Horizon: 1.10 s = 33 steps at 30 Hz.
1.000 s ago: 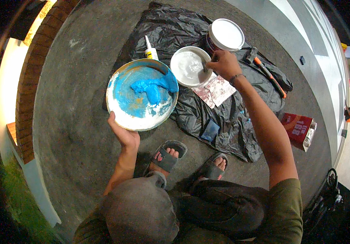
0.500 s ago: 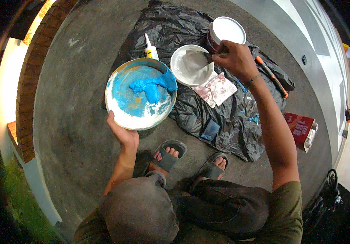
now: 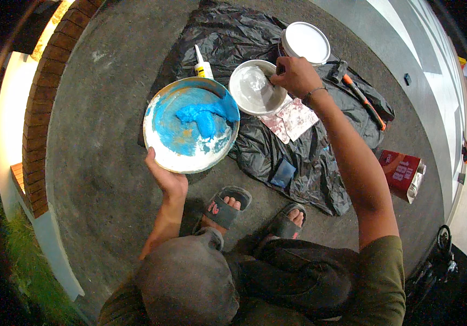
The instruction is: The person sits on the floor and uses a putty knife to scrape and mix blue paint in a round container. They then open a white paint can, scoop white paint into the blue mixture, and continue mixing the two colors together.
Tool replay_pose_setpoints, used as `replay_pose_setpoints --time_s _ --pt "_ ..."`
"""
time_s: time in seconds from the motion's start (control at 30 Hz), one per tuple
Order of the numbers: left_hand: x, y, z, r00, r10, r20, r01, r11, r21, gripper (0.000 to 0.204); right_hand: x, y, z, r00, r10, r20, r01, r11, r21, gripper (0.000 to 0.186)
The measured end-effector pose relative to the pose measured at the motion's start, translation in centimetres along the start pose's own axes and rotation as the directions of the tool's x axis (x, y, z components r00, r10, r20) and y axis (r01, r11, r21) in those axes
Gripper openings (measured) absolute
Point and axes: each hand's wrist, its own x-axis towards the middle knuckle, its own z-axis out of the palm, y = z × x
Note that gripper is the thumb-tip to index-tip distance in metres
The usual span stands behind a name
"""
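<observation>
My left hand (image 3: pixel 169 178) grips the near rim of a wide round bowl (image 3: pixel 171 162), fingers beneath it, thumb on the edge. Inside, white smears coat the near wall, and a thick lump of bright blue paste (image 3: pixel 205 124) lies toward the right. To the bowl's right is a white tub (image 3: pixel 241 98) with cloudy greyish liquid. My right hand (image 3: pixel 298 79) is at that tub's right rim, fingers closed and pointing inward. What they pinch is mostly hidden. Two pinkish-white stained flat pieces (image 3: pixel 297 120) lie just nearer than the tub.
A crumpled black plastic sheet (image 3: pixel 320 190) covers the ground. On it are a white-lidded bucket (image 3: pixel 307 39), a nozzled sealant cartridge (image 3: pixel 203 68), an orange-handled hammer (image 3: pixel 372 111) and a dark blue flat piece (image 3: pixel 283 173). A red carton (image 3: pixel 400 173) stands right. My sandalled feet are near the sheet.
My right hand has moved slightly left and down, nearer the tub's rim. The liquid's surface looks different, with a pale round patch. My left hand still holds the bowl in nearly the same place.
</observation>
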Motion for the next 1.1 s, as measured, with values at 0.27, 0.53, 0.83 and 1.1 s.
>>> replay_pose_setpoints --time_s 0.27,0.53,0.83,1.1 --pt "0.1 -0.2 -0.2 1.000 0.016 0.011 -0.016 1.000 -0.013 0.063 -0.9 3.1 1.2 0.994 0.109 0.014 -0.110 0.967 0.232 0.031" --pt "0.3 -0.4 -0.7 1.000 0.018 0.012 -0.017 0.999 -0.039 0.062 -1.9 5.2 3.4 0.986 0.169 0.010 -0.143 0.798 0.586 0.031" --pt "0.0 -0.1 -0.2 1.000 0.016 0.022 -0.016 0.999 -0.040 0.066 -3.8 5.4 4.3 0.957 0.236 0.168 -0.259 0.436 0.862 0.024" --pt "-0.1 0.0 -0.1 0.999 0.035 0.034 -0.034 0.999 -0.026 0.066 -5.2 5.4 4.5 0.963 0.222 0.151 -0.221 0.336 0.916 0.022"
